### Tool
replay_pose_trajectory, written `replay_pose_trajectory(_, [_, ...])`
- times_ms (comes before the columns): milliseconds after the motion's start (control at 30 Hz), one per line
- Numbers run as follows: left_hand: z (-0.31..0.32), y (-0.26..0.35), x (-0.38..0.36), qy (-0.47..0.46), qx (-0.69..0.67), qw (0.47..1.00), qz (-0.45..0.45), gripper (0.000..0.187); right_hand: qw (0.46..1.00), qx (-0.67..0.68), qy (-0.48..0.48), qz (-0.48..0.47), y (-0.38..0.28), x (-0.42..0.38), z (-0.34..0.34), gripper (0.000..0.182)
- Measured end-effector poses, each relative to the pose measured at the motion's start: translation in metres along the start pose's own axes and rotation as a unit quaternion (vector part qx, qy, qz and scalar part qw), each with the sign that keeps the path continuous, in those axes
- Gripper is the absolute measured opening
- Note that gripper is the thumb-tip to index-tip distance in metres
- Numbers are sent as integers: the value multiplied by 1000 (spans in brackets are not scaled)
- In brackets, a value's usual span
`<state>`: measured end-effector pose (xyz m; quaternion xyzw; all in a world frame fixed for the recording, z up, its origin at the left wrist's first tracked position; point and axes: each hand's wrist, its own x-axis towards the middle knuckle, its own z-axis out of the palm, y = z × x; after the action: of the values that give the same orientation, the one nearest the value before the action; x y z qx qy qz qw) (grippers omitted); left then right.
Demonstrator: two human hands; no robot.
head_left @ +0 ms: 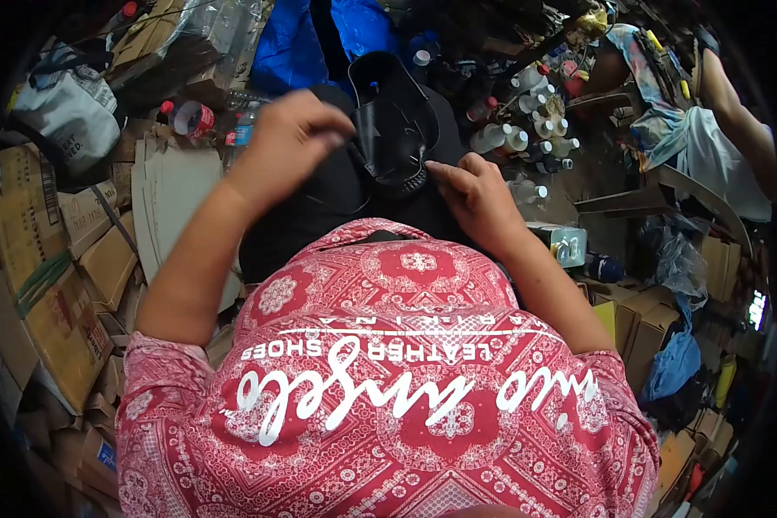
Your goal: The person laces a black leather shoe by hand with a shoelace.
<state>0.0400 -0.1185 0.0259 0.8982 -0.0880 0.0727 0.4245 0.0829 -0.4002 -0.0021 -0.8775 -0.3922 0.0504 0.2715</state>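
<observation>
A black leather shoe upper [394,121] stands on my lap over dark trousers, its open top pointing away from me. My left hand [289,138] is curled at its left side, fingertips pinched against the leather edge. My right hand [475,194] presses on the lower right edge of the piece with the index finger stretched toward it. My red patterned shirt [388,388] fills the lower part of the view.
Flattened cardboard boxes [69,250] are stacked at left, with a white bag [69,108] above them. Blue plastic sheeting [306,39] lies ahead. Several white bottles [527,134] stand at right. Another person [708,112] sits at the upper right.
</observation>
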Motion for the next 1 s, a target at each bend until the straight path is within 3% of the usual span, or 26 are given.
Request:
replay_pose_trajectory(100, [40, 13, -17, -51, 1, 999, -6, 17, 999, -28, 19, -29, 0, -4, 4, 35])
replay_pose_trajectory(267, [63, 3, -18, 15, 145, 987, 65, 16, 1000, 19, -17, 16, 4, -3, 0, 34])
replay_pose_trajectory(333, [62, 6, -16, 9, 98, 994, 40, 17, 996, 58, -38, 47, 10, -1, -2, 33])
replay_pose_trajectory(400, [61, 7, -12, 1, 50, 999, 16, 19, 966, 227, -60, 107, 15, 3, -7, 35])
replay_pose_trajectory(467, [59, 3, -6, -26, -41, 999, 25, 22, 962, 239, -81, 103, 23, 10, -11, 37])
replay_pose_trajectory(567, [62, -8, -1, -11, 37, 998, 51, 23, 955, 249, -121, 107, 37, 22, -13, 38])
replay_pose_trajectory(867, [66, -9, -1, -18, 72, 995, 61, 22, 949, 251, -167, 90, 45, 36, -15, 35])
replay_pose_trajectory(933, [67, -7, -1, -27, 73, 995, 55, 21, 937, 285, -174, 103, 45, 35, -15, 49])
replay_pose_trajectory(1000, [69, -7, 0, -35, 73, 995, 49, 20, 928, 304, -183, 115, 44, 35, -17, 47])
